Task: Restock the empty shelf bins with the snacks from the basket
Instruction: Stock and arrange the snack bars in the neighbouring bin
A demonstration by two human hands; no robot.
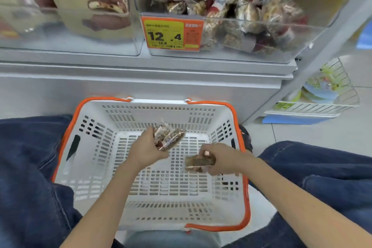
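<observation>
A white plastic basket [96, 147] with orange handles sits on the floor between my knees. My left hand [148, 148] grips a small bunch of wrapped snack packets [169, 137] above the basket's middle. My right hand [218, 159] pinches one more brown snack packet [198, 164] low inside the basket, to the right. No other packets show on the basket floor. Above, a clear shelf bin [267, 54] holds many of the same snack packets behind an orange and yellow price tag [172, 33].
Left of that bin another clear bin [66, 42] holds a tan bag with a cartoon figure. The grey shelf base [141, 82] stands just behind the basket. A white wire rack [330, 94] with colourful items hangs at the right. My jeans-clad legs flank the basket.
</observation>
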